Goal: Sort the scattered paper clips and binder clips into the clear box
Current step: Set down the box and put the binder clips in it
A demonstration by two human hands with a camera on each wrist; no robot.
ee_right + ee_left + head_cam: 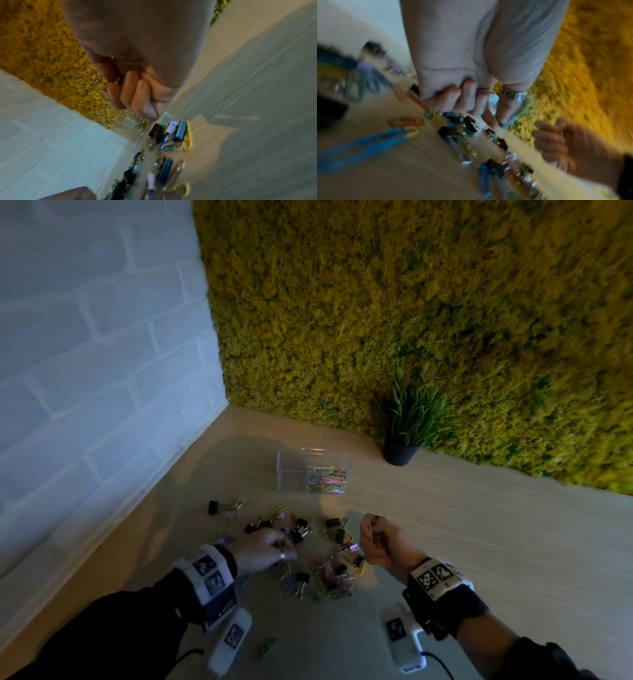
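Observation:
A clear box (pixel 313 470) stands on the wooden table, with coloured paper clips (pixel 327 480) heaped in its right half. In front of it lies a scatter of binder clips and paper clips (pixel 318 556), also seen in the wrist views (pixel 467 127) (pixel 171 135). My left hand (pixel 274 546) sits low on the left side of the scatter, fingers (pixel 471 100) curled tight, a thin clip wire across them. My right hand (pixel 376 537) is raised over the right side of the scatter. Its curled fingers (pixel 133 92) hold a few paper clips (pixel 120 79).
A potted plant (pixel 402 436) stands at the back against a yellow-green moss wall (pixel 411 302). A white brick wall (pixel 85 371) borders the table on the left. One stray green paper clip (pixel 265 647) lies near the front edge. Bare wood (pixel 496 525) stretches to the right.

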